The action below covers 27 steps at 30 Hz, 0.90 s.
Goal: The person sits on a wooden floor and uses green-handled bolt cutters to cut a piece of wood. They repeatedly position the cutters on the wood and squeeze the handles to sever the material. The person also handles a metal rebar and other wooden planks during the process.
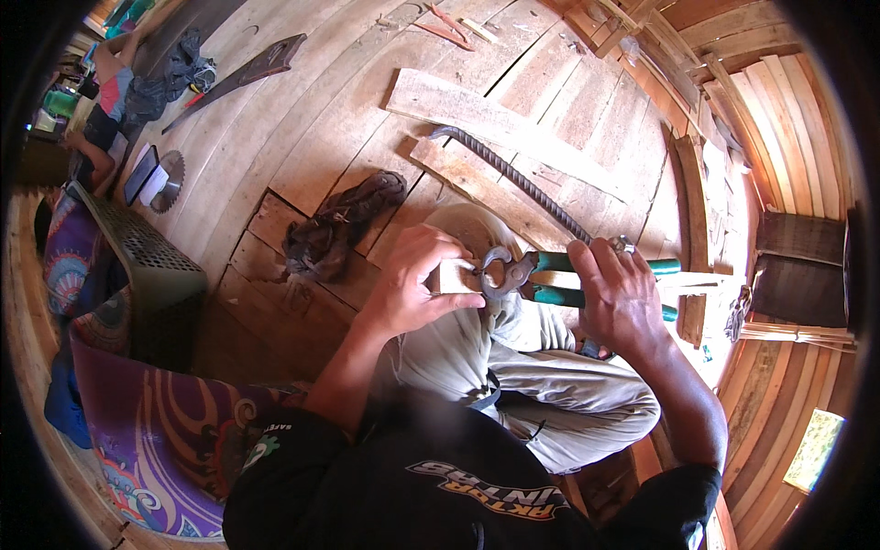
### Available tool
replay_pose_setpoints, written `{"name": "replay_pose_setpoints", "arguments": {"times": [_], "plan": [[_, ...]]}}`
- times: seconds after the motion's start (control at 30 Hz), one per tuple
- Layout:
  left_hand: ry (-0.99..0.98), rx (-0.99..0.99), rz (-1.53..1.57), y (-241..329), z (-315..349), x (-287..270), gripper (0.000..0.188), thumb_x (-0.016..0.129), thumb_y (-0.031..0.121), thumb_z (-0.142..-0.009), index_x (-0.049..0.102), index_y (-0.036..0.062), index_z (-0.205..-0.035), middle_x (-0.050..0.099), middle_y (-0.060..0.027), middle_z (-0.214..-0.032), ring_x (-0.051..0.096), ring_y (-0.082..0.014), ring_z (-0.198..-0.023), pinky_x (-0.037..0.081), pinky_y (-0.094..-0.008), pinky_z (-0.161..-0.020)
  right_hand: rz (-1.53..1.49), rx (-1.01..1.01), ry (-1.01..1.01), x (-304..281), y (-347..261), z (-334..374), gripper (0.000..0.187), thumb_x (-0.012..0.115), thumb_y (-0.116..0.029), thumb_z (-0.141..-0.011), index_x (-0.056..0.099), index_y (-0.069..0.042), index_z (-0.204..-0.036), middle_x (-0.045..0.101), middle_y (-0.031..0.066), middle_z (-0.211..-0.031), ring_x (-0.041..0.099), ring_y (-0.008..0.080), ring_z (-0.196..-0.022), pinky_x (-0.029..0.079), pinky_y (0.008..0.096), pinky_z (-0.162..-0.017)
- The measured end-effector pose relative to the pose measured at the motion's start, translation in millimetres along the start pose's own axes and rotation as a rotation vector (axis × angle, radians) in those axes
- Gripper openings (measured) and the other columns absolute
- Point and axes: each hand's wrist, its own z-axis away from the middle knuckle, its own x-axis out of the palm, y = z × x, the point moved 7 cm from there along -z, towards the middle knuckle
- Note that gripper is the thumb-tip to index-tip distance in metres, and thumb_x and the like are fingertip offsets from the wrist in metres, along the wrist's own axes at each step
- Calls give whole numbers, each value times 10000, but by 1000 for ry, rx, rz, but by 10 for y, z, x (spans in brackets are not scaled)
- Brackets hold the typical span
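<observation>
My left hand grips a small pale wood block, thumb along its near side and fingers along its far side. Green-handled pincers lie crosswise in my right hand, whose fingers wrap round the handles. The rounded metal jaws are at the block's right edge, close to my left fingertips. Whether they bite on a nail there is too small to tell. Both hands are above my crossed legs in light trousers.
Beyond my hands lie a ribbed metal bar, loose planks and a crumpled dark cloth. A handsaw, a circular saw blade and a dark crate are leftward. Another person is at the far left.
</observation>
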Motion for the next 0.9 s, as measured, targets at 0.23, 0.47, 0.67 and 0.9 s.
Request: {"name": "replay_pose_setpoints", "arguments": {"times": [0.23,0.47,0.67,0.9], "plan": [[49,87,-27,72,-19,-17,525,920,291,-576,646,74,-967,654,-81,-973,591,-289,-1003,439,-407,-904,429,-160,-23,-523,-252,-318,335,582,-147,-801,546,-32,-1114,543,88,-966,566,225,-912,417,392,-913],[54,28,3,30,7,-49,541,936,242,-540,645,72,-964,648,-85,-961,594,-282,-990,447,-397,-890,791,-286,-216,-681,-553,-546,355,584,-188,-820,567,-34,-1139,544,96,-1000,563,224,-977,374,401,-983],[61,57,15,52,-7,-43,539,935,233,-535,647,78,-963,649,-84,-950,602,-285,-969,444,-401,-892,596,-162,-326,-728,-513,-552,151,575,-200,-872,604,-98,-978,590,43,-862,603,184,-862,432,350,-820],[61,22,-19,190,-68,-113,555,916,288,-572,631,65,-993,646,-88,-954,603,-298,-972,440,-421,-901,422,-144,-328,-635,-385,-509,319,748,-267,-724,541,-81,-880,579,50,-755,618,198,-727,484,333,-686]]}}
